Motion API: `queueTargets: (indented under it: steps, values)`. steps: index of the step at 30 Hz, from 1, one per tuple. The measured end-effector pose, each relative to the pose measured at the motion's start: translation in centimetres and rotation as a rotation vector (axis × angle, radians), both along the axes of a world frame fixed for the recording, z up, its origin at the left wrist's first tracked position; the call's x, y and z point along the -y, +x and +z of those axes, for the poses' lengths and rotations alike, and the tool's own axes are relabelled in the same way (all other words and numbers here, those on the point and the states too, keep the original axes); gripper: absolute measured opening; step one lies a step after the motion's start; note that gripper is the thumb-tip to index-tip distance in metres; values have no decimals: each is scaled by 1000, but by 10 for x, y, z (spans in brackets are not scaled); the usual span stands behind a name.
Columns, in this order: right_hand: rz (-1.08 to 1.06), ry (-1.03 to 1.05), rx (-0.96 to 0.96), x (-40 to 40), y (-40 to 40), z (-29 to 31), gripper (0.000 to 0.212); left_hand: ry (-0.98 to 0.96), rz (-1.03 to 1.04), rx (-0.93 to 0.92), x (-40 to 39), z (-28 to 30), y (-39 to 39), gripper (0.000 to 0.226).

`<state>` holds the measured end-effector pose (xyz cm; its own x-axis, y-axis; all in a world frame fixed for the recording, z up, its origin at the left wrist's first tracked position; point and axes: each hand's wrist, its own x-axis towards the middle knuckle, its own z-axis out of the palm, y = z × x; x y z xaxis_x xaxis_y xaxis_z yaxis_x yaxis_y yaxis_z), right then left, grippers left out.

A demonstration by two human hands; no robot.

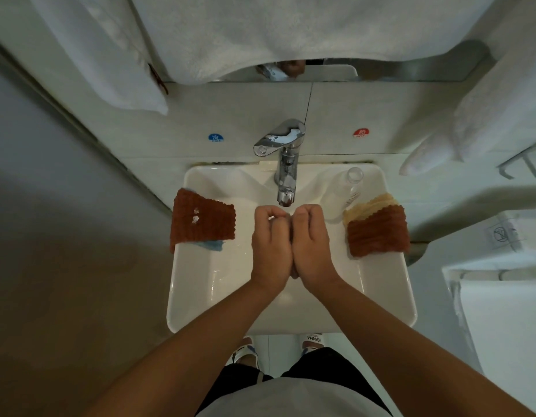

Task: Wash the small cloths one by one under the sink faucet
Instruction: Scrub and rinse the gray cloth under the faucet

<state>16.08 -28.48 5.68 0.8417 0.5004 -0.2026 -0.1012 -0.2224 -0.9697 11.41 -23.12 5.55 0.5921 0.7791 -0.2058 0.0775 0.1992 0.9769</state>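
- Hands: I see the left hand [271, 251] and right hand [310, 248] pressed side by side over the basin of the sink [200, 284], just below the faucet [286, 176]. The fingers [269, 213] of both curl inward; whether they pinch a cloth between them I cannot tell, since the palms face away and nothing shows in the gap.
- Risk, left side: the brown cloth [203, 219] overhangs the sink's left rim, with a blue cloth [214, 245] peeking from under it. I judge that a nudge from a wrist could drag both into the basin, mixing them with whatever is being rinsed.
- Risk, right side: a second brown cloth [378, 234] lies on a yellow cloth [369, 206] on the right rim, touching a clear bottle [343, 194]. Reaching for this pile could topple the bottle into the basin.
- Risk, water: I cannot make out a stream, so rinsing may be dry if the lever is shut.
- Cloths, appearance: small, square, waffle-textured with zigzag edges; the left brown one carries two whitish specks, possibly soap.
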Motion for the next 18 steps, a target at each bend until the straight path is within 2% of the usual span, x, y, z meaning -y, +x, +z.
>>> queueTargets:
  steps: [2,4,6,8,12,16,18]
  values:
    - [103,-7,71,1,-6,3,16,40,72,-7,-10,-1,1,9]
    - [140,-2,72,3,-4,4,16,94,55,24,-9,3,-3,9]
    - [34,7,-11,3,4,4,16,146,-45,31,-1,8,-7,13]
    - [-21,35,-96,3,3,6,16,147,-46,19,1,8,-6,11]
    - [122,94,-82,10,-7,9,15,-110,79,14,-8,4,-6,16]
    - [-108,149,-141,14,14,4,14,-275,8,33,2,1,-13,35]
    - [-72,222,-182,16,14,4,18,-324,39,67,1,2,-12,47]
